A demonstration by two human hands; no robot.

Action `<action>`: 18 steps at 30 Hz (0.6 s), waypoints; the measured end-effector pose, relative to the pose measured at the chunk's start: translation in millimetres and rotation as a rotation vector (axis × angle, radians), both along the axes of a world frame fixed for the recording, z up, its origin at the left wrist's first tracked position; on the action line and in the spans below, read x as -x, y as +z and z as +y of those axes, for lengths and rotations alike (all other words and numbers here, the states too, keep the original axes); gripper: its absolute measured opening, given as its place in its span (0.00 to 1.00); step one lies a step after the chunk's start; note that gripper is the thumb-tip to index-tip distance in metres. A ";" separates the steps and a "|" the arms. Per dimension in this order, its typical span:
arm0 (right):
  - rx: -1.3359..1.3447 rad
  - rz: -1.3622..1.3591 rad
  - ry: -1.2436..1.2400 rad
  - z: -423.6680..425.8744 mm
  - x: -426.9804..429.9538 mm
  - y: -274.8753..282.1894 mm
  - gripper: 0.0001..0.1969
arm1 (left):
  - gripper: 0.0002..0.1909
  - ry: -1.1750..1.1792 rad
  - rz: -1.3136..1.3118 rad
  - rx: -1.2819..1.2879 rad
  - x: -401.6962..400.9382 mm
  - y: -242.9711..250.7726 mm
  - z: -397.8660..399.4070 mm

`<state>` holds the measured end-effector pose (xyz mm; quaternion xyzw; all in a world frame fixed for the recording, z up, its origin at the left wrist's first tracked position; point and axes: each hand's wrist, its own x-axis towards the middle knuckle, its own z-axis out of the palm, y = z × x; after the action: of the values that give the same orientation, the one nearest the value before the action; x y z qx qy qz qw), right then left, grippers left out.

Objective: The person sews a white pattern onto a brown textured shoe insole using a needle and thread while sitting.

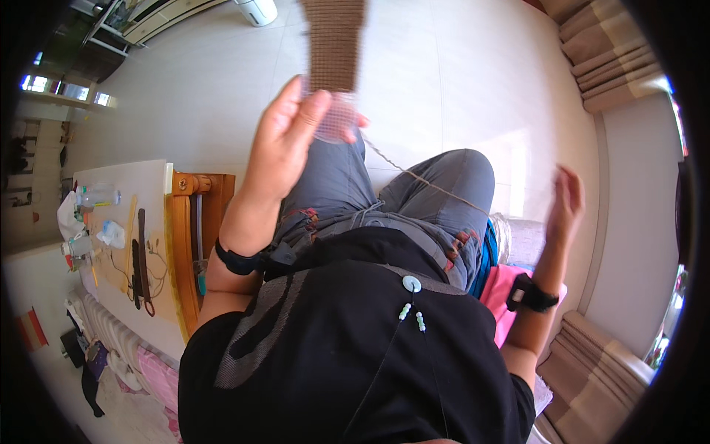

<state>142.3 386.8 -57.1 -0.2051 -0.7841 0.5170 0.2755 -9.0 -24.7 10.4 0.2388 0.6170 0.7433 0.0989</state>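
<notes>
Over my knees, my left hand (299,122) grips the end of a clear plastic mesh canvas (336,117) between thumb and fingers. The canvas continues away from me as a long strip covered in ribbed brown yarn work (334,47), running out of the top of the view. A thin beige-brown yarn (419,178) hangs from near this hand and crosses my right thigh to my right side. My right hand (567,197) is raised well out to the right, apart from the strip. It is motion-blurred, and I cannot tell whether anything is between its fingers.
To my left stands a wood-edged table (175,261) with a clear bottle (100,196), a yellow ruler-like strip (131,238) and dark straps (142,255). A pink cloth (502,283) lies at my right hip. Beige curtains (602,61) hang further right. A white bin (258,11) stands ahead on the tiled floor.
</notes>
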 end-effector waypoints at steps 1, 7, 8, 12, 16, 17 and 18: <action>-0.014 -0.009 0.112 -39.4 22.6 10.8 0.08 | 0.15 -0.068 0.014 -0.021 -5.5 3.2 9.5; 0.442 0.094 0.737 -175.0 82.5 45.4 0.05 | 0.16 -0.199 -0.042 0.014 -21.8 11.6 32.6; 0.510 0.111 0.746 -181.9 84.0 42.8 0.05 | 0.15 -0.219 -0.064 -0.003 -23.5 12.7 35.4; 0.666 0.124 0.792 -195.2 84.3 38.4 0.05 | 0.15 -0.227 -0.095 0.024 -26.3 11.2 34.9; 0.684 0.137 0.816 -197.3 83.6 34.4 0.04 | 0.14 -0.263 -0.143 -0.006 -25.3 10.6 32.7; 0.684 0.132 0.815 -198.1 82.9 34.7 0.04 | 0.12 -0.292 -0.174 -0.037 -25.0 11.0 32.1; 0.709 0.132 0.799 -199.2 82.4 35.5 0.04 | 0.12 -0.292 -0.175 -0.040 -24.9 11.4 31.9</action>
<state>59.9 187.6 -21.6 0.0617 -0.5595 0.8263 0.0201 15.9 7.2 21.7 0.2622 0.5499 0.7510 0.2545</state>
